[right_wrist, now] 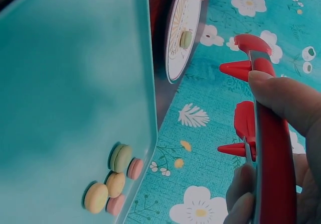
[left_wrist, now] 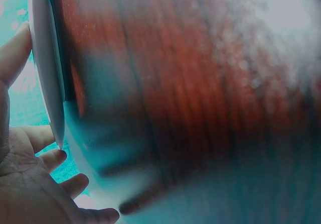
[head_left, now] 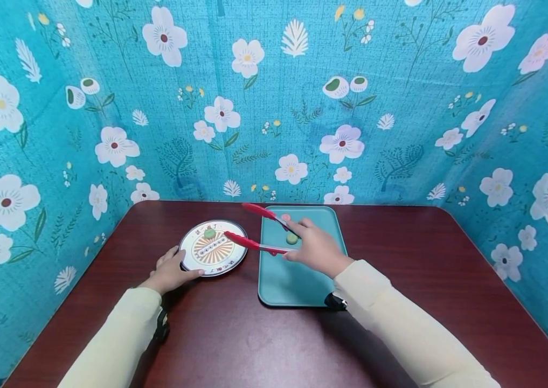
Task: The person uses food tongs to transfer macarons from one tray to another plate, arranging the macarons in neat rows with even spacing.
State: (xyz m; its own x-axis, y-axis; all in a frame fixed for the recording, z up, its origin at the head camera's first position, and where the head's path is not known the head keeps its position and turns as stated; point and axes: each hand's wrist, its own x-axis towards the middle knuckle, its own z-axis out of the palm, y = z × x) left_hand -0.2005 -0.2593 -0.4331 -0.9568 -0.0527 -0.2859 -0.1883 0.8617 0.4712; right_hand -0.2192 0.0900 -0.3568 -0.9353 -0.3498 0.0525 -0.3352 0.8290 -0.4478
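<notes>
Left hand point(head_left: 169, 272): reaching in at centre left of the head frame, its fingers spreading apart and touching the rim of the plate point(head_left: 227, 258), seemingly steadying it; the left wrist view is showing the plate only edge-on.
Green macaron point(head_left: 209, 233): sitting on the plate's upper left part.
Tongs point(head_left: 244, 241): pointing left, red tips standing apart, nothing visible between them; their height above the plate is staying unclear.
Tray point(head_left: 285, 285): lying just right of centre on the table point(head_left: 400, 242).
Five macarons point(right_wrist: 116, 184): clustering in the tray, lower left of the right wrist frame; hand and tongs are hiding some overhead.
Right hand point(head_left: 319, 248): clamping its fingers round the tongs, probably loosely enough to keep them spread.
</notes>
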